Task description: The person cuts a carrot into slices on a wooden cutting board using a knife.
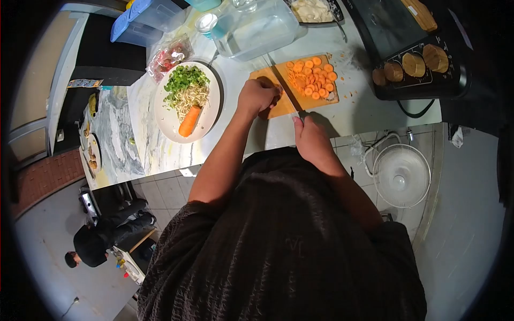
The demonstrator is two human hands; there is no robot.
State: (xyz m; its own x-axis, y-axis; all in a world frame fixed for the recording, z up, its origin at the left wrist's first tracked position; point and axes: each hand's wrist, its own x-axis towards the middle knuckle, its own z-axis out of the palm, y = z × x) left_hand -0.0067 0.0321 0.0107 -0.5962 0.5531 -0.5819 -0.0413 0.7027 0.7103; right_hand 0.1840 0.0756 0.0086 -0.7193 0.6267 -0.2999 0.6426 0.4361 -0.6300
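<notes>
A wooden cutting board (277, 111) lies on the marble-patterned counter. At its left part, my left hand (258, 97) is closed with curled fingers on a piece of carrot (280, 91), mostly hidden by the fingers. My right hand (312, 140) grips the handle of a knife (289, 95). The blade crosses the board, pointing away from me, just right of my left fingers. Right of the blade, several round carrot slices (316, 80) are heaped on the board. Left of the board, a plate (161, 115) holds chopped greens (184, 78), bean sprouts (188, 100) and a carrot chunk (189, 122).
A clear plastic container (257, 35) stands behind the board, with a dark tray of pale food (312, 10) beside it. A toaster oven (415, 59) is at the right. A plastic bag (170, 56) lies behind the plate. Another person (93, 243) is at lower left.
</notes>
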